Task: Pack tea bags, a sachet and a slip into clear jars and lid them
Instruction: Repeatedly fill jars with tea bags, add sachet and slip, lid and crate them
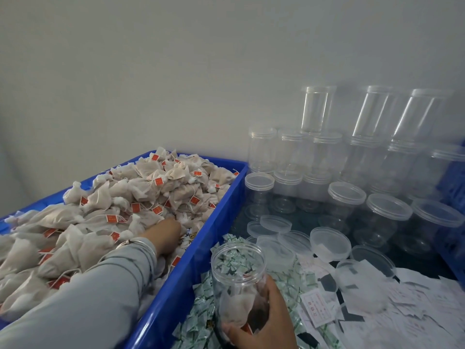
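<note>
Left hand (166,235) reaching into blue crate (221,197) at left, fingers buried among heaped tea bags (120,205) with red tags, grip hidden by the bags and not determinable; grey sleeve (83,293) and bangles (141,245) at the wrist; right hand (264,321) at near centre, grip closed round the lower part of an open clear jar (239,280), held tilted with mouth toward the far side, a few tea bags lying in its base; green-and-white sachets (201,311) piled just right of the crate wall, beneath and around the held jar; white printed slips (402,308) strewn over the near right of the bench; loose clear lids (329,243) lying between sachets and slips, some overlapping; empty lidded jars (347,197) standing in rows at far right, further jars stacked on them against the pale wall (176,71), topmost ones blurred; second blue crate (453,187) partly visible at the right edge
</note>
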A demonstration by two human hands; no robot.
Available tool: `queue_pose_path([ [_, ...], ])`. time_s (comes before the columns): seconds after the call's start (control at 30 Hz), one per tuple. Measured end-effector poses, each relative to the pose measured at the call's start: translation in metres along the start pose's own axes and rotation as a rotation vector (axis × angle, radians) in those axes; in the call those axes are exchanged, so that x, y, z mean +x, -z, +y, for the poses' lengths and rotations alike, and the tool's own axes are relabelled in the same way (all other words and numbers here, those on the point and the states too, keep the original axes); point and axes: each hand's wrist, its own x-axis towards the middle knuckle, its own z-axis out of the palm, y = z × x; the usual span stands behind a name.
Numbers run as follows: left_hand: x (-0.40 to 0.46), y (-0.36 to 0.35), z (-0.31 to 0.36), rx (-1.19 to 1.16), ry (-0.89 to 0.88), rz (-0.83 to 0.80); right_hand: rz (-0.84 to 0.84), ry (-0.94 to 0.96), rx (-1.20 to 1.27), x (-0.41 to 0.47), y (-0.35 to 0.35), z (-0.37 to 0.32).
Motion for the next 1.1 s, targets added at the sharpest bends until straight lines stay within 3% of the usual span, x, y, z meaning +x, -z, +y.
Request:
queue_pose_path([
  [0.13, -0.004, 0.006, 0.002, -0.115, 0.057, 0.092, 0.014, -0.015, 0.023, 0.0, 0.001, 0.0],
  [0.3, -0.02, 0.038, 0.01, -0.749, 0.17, 0.384, 0.016, -0.027, 0.033, 0.001, 0.002, 0.002],
  [0.4, -0.033, 0.062, 0.014, -1.155, 0.188, 0.38, 0.021, -0.041, 0.025, 0.002, 0.002, 0.004],
  [0.53, -0.058, 0.088, 0.035, -1.615, -0.07, 0.216, 0.031, -0.048, 0.004, 0.001, -0.002, 0.006],
  [0.7, -0.074, 0.089, 0.051, -1.421, -0.249, 0.024, 0.001, -0.032, -0.075, 0.007, -0.005, 0.002],
  [0.83, -0.08, 0.087, 0.057, -1.288, -0.375, -0.085, 0.094, 0.022, -0.123, 0.006, -0.002, 0.002],
  [1.0, -0.082, 0.088, 0.059, -1.331, -0.465, -0.16, 0.08, 0.031, -0.098, 0.004, -0.005, 0.004],
  [1.1, -0.077, 0.087, 0.052, -1.413, -0.418, -0.116, 0.116, -0.008, -0.09, 0.001, -0.006, 0.007],
])
